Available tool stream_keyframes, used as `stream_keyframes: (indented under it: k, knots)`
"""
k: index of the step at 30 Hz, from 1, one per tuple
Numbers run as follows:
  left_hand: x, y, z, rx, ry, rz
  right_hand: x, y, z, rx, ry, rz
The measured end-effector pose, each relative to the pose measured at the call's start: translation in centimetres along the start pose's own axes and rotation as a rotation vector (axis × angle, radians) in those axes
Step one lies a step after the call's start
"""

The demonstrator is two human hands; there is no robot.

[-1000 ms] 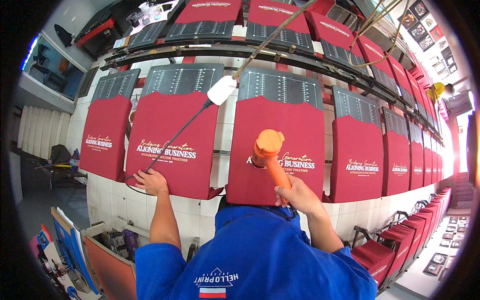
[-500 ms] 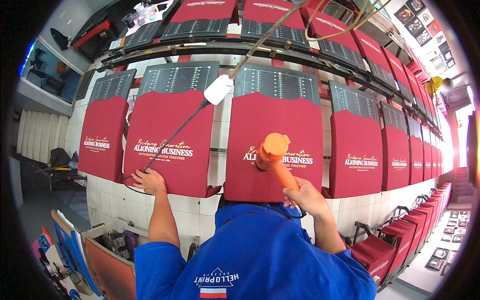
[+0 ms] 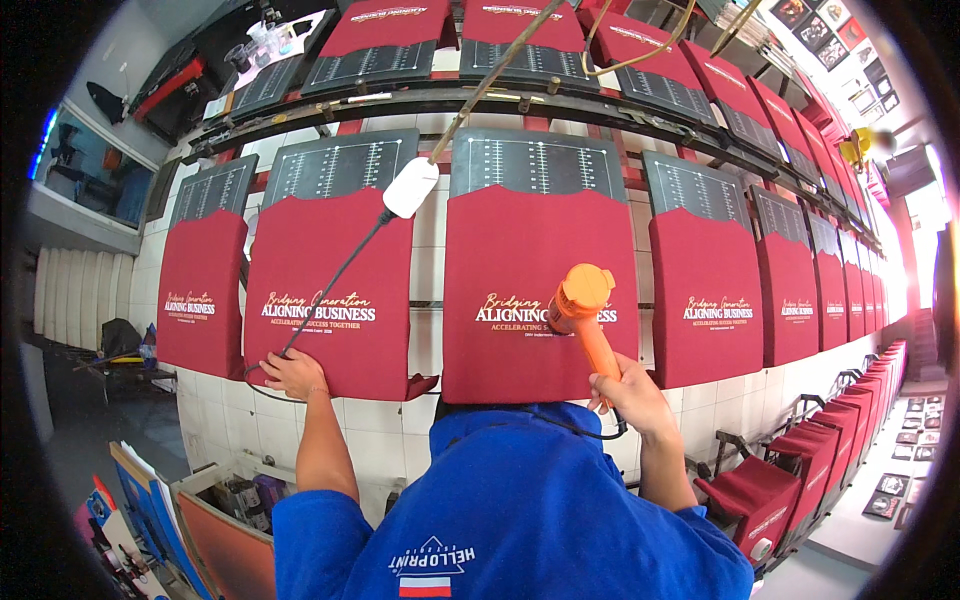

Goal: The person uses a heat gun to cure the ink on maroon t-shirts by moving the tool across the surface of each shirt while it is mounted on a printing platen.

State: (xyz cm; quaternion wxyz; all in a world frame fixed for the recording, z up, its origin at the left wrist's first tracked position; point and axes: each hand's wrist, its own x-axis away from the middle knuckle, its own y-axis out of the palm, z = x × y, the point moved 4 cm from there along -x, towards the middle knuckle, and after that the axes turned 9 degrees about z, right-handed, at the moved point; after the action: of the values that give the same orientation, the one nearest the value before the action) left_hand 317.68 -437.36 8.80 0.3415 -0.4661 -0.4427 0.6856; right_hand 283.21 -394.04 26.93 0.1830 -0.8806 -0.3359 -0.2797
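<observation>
My right hand [image 3: 635,395] is closed round the handle of an orange hair dryer [image 3: 592,330]. The dryer's barrel hangs over the right half of the printed lettering on a dark red shirt [image 3: 500,360], straight in front of me. At the lower edge of the red shirt to its left [image 3: 335,365], my left hand [image 3: 297,376] has its fingers bent on a black power cord [image 3: 340,277]. That cord runs tight from the fingers up to a white socket block [image 3: 411,188], which hangs above the shirts on a cable. Beyond my left fingers the cord loops down and back right.
Dark pallets [image 3: 340,165] with marked scales carry more red shirts [image 3: 707,330] in rows. A long metal rail [image 3: 400,108] crosses behind them. Plastic cups [image 3: 262,40] stand at the far left. An orange-brown panel [image 3: 225,535] leans at the lower left.
The dryer has shifted right across the shirt in front, uncovering more of the lettering's left part. My left hand stays at the neighbouring shirt's lower edge. The whole view has moved slightly.
</observation>
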Motion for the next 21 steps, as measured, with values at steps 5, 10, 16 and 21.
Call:
stream_keyframes:
  k: [5,10,16,21]
  knots:
    - [0.1,-0.2,0.0,0.021,0.002,0.008,0.4,-2.2,0.8,-0.083,0.013,0.083]
    - [-0.1,0.5,-0.5,0.042,-0.035,-0.021,1.2,-4.1,1.2,-0.143,0.048,0.143]
    - [0.6,-0.2,0.1,-0.003,0.015,-0.022,1.7,-6.6,2.4,-0.202,0.007,0.227]
    - [0.0,0.6,-1.4,-0.003,0.033,0.007,1.5,-6.3,2.8,-0.244,-0.049,0.26]
